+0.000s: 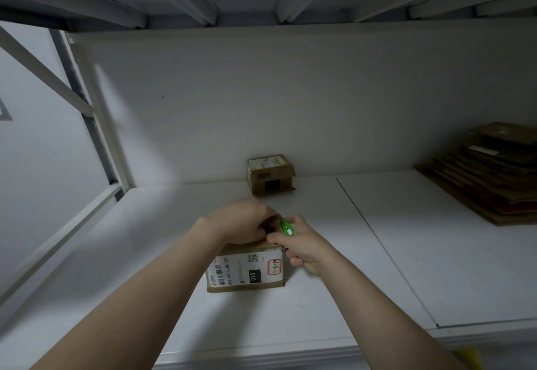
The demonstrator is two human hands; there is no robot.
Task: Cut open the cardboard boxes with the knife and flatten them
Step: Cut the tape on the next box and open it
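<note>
Box [247, 271]: centre of the surface [377, 253], label facing us.
Left hand [244, 220]: curled over the top, gripping it.
Right hand [302, 249]: wrapped round the knife [287, 226], at the top edge.
Risk: blade's right beside the left fingers; one slip nicks them.

Dim, cool grey light; soft arm shadows on shelf [406, 253]; wide-angle bending at edges; slight softness throughout.

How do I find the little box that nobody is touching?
Start at the white table and follow it to the far edge, where it meets the wall. The small box sits there alone, near the middle. Unlike the near box, nobody holds it, and unlike the flat cardboard pile on the right, it is not flattened.
</note>
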